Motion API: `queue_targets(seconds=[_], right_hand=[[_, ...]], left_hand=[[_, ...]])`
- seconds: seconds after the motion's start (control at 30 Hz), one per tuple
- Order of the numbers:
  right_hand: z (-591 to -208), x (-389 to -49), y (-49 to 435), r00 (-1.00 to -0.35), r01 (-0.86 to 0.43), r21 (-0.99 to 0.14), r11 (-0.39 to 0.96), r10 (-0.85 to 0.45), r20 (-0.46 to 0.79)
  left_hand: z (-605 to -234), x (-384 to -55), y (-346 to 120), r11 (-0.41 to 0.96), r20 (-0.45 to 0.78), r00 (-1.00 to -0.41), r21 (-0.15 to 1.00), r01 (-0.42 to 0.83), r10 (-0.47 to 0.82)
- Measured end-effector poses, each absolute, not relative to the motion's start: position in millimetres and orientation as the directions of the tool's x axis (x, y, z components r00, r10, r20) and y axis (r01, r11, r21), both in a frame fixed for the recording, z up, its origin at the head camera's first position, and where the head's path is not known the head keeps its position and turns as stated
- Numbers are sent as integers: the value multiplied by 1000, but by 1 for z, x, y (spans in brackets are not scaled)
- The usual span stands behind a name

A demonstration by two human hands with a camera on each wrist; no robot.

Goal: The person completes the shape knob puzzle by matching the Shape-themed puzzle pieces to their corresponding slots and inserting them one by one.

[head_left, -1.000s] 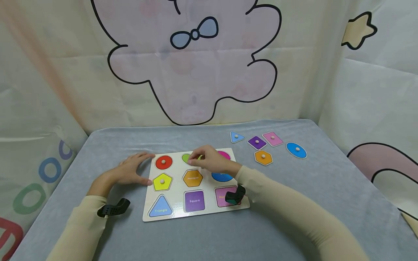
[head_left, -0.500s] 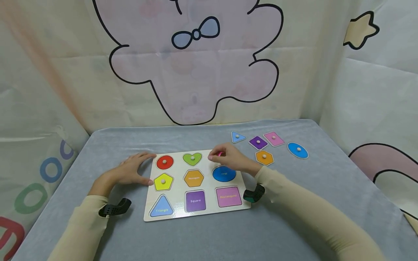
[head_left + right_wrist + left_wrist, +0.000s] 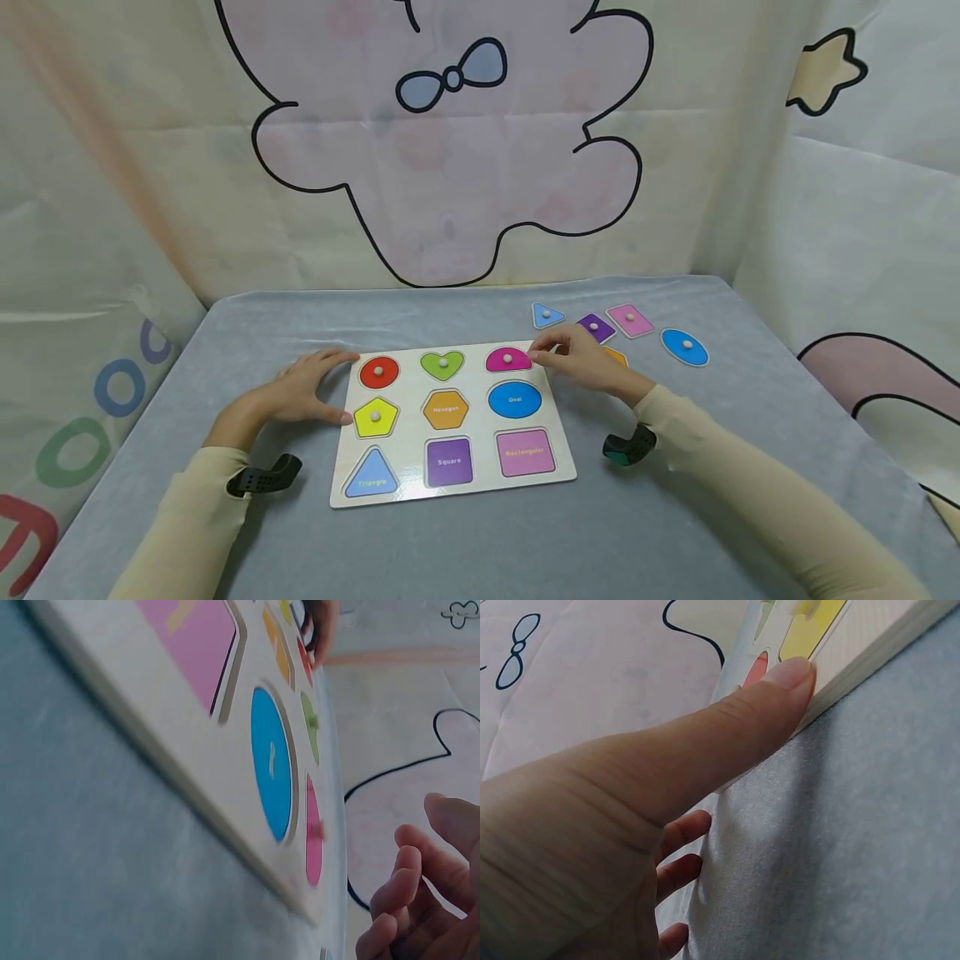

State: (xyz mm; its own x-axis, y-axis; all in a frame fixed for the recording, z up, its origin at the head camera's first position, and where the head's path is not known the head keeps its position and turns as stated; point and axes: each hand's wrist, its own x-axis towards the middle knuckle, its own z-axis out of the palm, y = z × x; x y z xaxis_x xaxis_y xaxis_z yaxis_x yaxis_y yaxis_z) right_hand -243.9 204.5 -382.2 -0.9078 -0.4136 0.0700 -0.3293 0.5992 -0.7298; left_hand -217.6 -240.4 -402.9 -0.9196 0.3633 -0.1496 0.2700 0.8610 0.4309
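A white wooden shape puzzle board (image 3: 411,465) lies on the cloth. My left hand (image 3: 307,388) touches its left side; in the left wrist view the thumb (image 3: 742,724) rests on the edge beside the yellow pentagon piece (image 3: 365,423). My right hand (image 3: 581,358) is over the board's far right corner, beside the magenta semicircle piece (image 3: 495,362). Its fingers are loosely bent, and the right wrist view shows nothing between them. A red circle piece (image 3: 367,379) and a green heart piece (image 3: 431,365) sit in their recesses. The remaining recesses show printed shapes with words.
Knobbed pieces lie at the back right: a light blue triangle (image 3: 542,320), a purple square (image 3: 602,335), a pink rectangle (image 3: 637,327) and a blue oval (image 3: 690,357). An orange hexagon (image 3: 618,356) is partly hidden by my right hand. Patterned fabric (image 3: 450,167) hangs behind.
My right hand has moved right from the heart to the semicircle and then off it, leaving that piece in its recess. The left hand has stayed at the board's left edge.
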Motion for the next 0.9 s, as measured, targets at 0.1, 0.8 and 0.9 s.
queue_targets(seconds=[0.1,0.8,0.9], right_hand=[[-384,-246,221,-911,-345,-712,611,-401,96],[-388,-256,314,-931,-305,-650,696,-362,50],[-391,-259,317,-929,-297,-651,699,-369,29]], left_hand=[[-401,-217,-241,860,-146,-918,429,278,369],[-397,-211,-238,872,-161,-929,427,240,334],[-396,-210,-237,874,-174,-928,428,231,330]])
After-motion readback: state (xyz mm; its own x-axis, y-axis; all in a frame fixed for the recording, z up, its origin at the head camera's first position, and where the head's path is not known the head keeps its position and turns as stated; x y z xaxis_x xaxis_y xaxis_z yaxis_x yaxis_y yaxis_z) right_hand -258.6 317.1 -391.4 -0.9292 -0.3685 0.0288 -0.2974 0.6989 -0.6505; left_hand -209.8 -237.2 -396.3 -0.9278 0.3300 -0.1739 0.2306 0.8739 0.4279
